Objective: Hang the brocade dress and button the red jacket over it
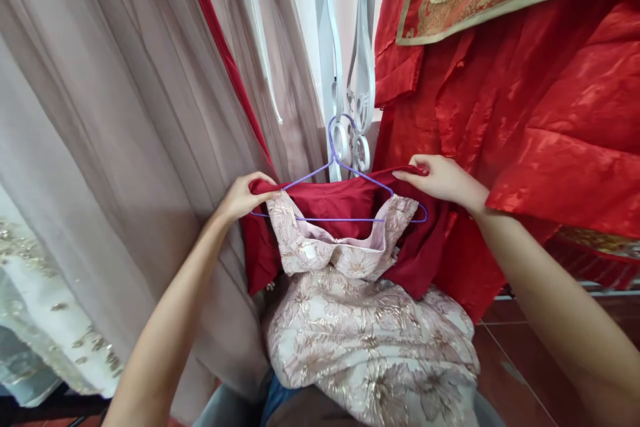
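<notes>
A pale pink dress (370, 327) with metallic floral brocade hangs by its shoulder straps from a purple wire hanger (345, 219). The hanger's hook loops round the scrolled white metal rack. Behind the dress's neckline a dark red cloth (335, 199) is stretched sideways between both hands. My left hand (247, 195) pinches the cloth's left end, close to the dress's left strap. On the other side, my right hand (435, 175) pinches the cloth's right end above the hanger's right tip. The lower part of the cloth is hidden behind the dress.
White scrolled metalwork (360, 113) stands at the top middle. Beige curtains (125, 113) drape along the left, beside a gold-trimmed white garment (55, 307). A red gown with gold embroidery (500, 100) hangs at the right, over my right forearm. Reddish floor tiles (520, 360) show below.
</notes>
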### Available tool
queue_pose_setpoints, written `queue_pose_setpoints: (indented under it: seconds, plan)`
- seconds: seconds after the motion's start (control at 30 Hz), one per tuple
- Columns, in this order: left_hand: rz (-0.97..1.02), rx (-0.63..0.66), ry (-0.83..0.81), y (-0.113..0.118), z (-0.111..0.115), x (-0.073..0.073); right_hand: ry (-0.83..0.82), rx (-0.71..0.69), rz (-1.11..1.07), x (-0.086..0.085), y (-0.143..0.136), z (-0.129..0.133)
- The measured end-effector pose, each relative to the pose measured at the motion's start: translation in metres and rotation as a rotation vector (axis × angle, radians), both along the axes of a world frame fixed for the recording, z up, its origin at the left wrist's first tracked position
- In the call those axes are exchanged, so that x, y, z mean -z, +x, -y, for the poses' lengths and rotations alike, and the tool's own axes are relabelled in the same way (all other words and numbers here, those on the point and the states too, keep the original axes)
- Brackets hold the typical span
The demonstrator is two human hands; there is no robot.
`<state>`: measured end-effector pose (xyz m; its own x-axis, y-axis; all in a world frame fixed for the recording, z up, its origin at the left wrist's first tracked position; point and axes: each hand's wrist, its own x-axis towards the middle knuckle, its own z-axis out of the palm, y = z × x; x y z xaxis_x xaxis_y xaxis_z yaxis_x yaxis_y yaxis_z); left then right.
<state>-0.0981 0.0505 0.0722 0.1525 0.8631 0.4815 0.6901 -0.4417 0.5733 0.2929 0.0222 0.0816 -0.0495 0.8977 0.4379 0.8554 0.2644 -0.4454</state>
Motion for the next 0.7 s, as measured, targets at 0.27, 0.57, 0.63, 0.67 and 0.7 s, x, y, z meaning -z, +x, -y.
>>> queue_pose_setpoints:
  seconds: [0.27,0.57,0.63,0.67,0.7]
  plan:
    - [0.059,-0.434,0.391,0.049,0.030,0.064,-0.044,0.166,0.140,0.075,-0.068,0.032]
    - [0.275,-0.240,0.267,0.111,0.036,0.071,-0.061,-0.035,-0.042,0.094,-0.102,0.024]
    - [0.248,-0.180,0.201,0.118,0.037,0.076,-0.109,-0.084,-0.174,0.100,-0.112,0.026]
    - [0.240,-0.151,0.169,0.119,0.037,0.080,-0.125,-0.130,-0.266,0.104,-0.117,0.025]
    - [0.240,-0.110,0.148,0.120,0.038,0.083,-0.132,-0.183,-0.367,0.108,-0.122,0.025]
